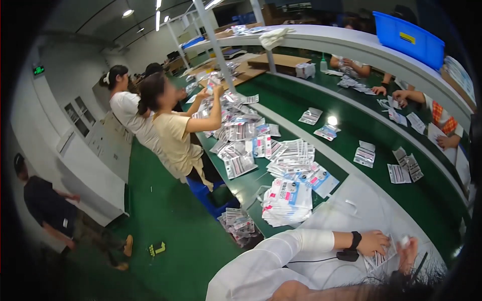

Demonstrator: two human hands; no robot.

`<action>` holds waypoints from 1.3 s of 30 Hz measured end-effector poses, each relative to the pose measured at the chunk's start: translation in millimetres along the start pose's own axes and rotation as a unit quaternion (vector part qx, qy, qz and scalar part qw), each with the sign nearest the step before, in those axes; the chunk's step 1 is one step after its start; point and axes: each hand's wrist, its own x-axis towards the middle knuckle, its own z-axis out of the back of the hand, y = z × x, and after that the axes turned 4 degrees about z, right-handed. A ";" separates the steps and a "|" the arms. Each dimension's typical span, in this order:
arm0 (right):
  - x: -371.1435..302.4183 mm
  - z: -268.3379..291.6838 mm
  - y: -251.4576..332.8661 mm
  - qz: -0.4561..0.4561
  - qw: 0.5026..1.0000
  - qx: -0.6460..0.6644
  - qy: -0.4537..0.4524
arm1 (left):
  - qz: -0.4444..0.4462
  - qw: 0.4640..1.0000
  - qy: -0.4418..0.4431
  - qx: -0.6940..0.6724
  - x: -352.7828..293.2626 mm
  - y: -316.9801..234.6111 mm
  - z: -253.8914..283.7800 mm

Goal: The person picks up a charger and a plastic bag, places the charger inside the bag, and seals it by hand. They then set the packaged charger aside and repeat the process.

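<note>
My left hand [373,243], with a black band on its wrist, rests on a flat printed packet [377,260], fingers curled over its upper part. Right beside it, my right hand [409,254] is raised with its fingers closed around a small white object [404,242], too small to name. Both hands are above a white worktop [346,220]. A stack of white, blue and pink printed pouches [287,200] lies to the left of my hands on the green table.
A long heap of packets [241,131] runs back along the table, where a co-worker in a cream shirt [173,135] handles one. Several packets [365,154] lie on the green belt. Other people's hands [399,96] work across it. A blue bin [409,40] stands on the shelf.
</note>
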 end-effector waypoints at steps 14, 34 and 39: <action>-69.5 -130.2 80.1 0.190 0.854 -0.441 0.200 | 0.087 0.971 -0.060 -0.214 2.3 0.1 5.3; -61.6 -104.6 25.4 0.043 0.862 -0.503 -0.039 | 0.020 0.985 -0.134 -0.102 19.6 -39.1 6.6; -46.4 -94.4 40.4 -0.055 0.845 -0.532 -0.014 | -0.037 0.962 -0.269 -0.014 13.5 -27.6 -19.2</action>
